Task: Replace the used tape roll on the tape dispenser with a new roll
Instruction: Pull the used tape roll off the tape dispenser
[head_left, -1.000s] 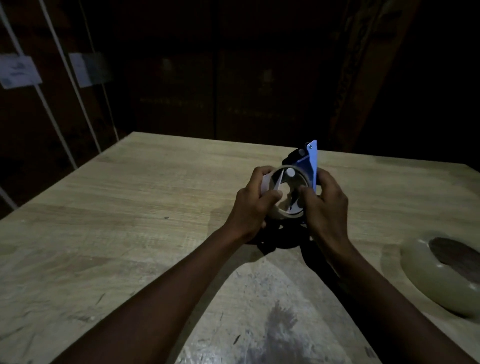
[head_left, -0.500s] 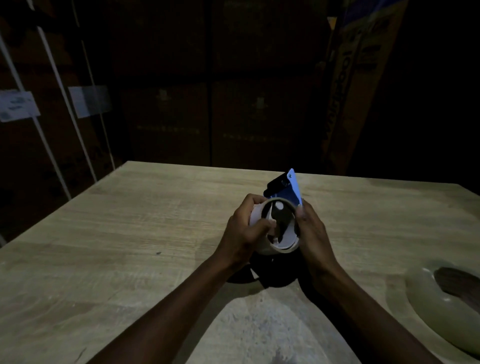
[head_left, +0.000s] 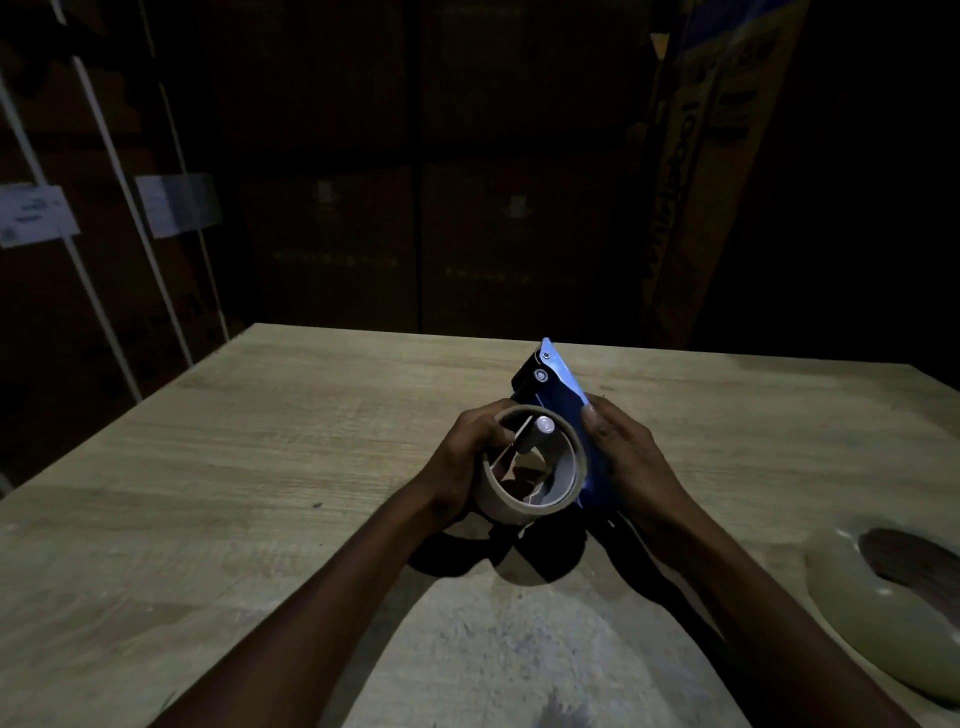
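Note:
A blue tape dispenser (head_left: 563, 389) is held above the middle of the wooden table (head_left: 260, 467), its blade end pointing away from me. My right hand (head_left: 631, 457) grips the dispenser's body from the right. The used roll (head_left: 563, 470), an almost bare brown cardboard core, sits loosely around the dispenser's metal spindle (head_left: 543, 426). My left hand (head_left: 467, 462) clasps the core from the left, fingers over its rim. A full new tape roll (head_left: 857, 613) lies flat on the table at the right edge, apart from both hands.
The table ends at a far edge just beyond the dispenser. Behind it stand dark stacked cardboard boxes (head_left: 415, 234) with white straps and paper labels (head_left: 176, 205). A tall printed carton (head_left: 701, 182) leans at the back right.
The dispenser has tilted so its blue plate leans left and away. The cardboard core has come off-centre and now hangs loosely around the spindle. The camera has tipped up, so everything sits lower in view.

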